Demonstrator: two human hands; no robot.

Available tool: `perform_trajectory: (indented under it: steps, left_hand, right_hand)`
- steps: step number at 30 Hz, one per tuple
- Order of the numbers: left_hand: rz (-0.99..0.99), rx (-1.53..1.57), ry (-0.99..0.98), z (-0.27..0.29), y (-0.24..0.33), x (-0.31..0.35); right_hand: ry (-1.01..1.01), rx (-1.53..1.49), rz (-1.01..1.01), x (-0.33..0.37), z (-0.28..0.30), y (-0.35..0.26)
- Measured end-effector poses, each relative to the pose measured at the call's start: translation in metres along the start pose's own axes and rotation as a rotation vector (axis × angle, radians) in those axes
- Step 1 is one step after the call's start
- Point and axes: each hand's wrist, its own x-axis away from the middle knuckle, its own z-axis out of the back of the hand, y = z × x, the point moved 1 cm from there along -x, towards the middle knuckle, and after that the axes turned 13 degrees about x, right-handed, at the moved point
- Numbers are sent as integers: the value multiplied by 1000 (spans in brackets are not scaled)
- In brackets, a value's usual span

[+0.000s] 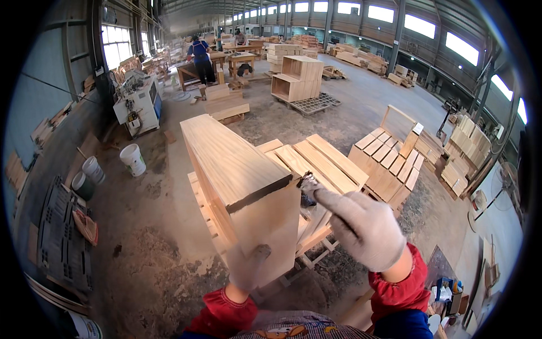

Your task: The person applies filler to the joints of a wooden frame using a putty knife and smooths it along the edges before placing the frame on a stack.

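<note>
A long pale wooden box [234, 158] stands tilted in front of me, with a dark, wet-looking strip [259, 194] along the near edge of its top panel. My right hand [367, 226], in a whitish glove, reaches to the right end of that strip. Its fingers are curled, and the dark-smeared tips pinch something small that I cannot make out. Against the box's near end is my gloved left hand [248, 270], low and smeared by motion, with a dark fingertip. Its fingers are too blurred to read. Red cuffs cover both wrists.
Beside the box lie several wooden boards [324, 164]; a slatted wooden stack [389, 158] stands further right. White buckets [132, 160] and a machine [138, 104] are at left. Open wooden boxes [299, 79] sit on a pallet [310, 104] behind. A co-worker [200, 59] stands at benches.
</note>
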Motion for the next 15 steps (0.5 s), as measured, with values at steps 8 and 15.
perform_trajectory:
  steps: [8,15]
  left_hand:
    - [-55,-193,-23,3,-1,-1]
    - [-70,-80,-12,4,-4,0]
  right_hand:
    - [102,-160,-42,6,-37,-10]
    - [94,-200,-50,4,-37,-10]
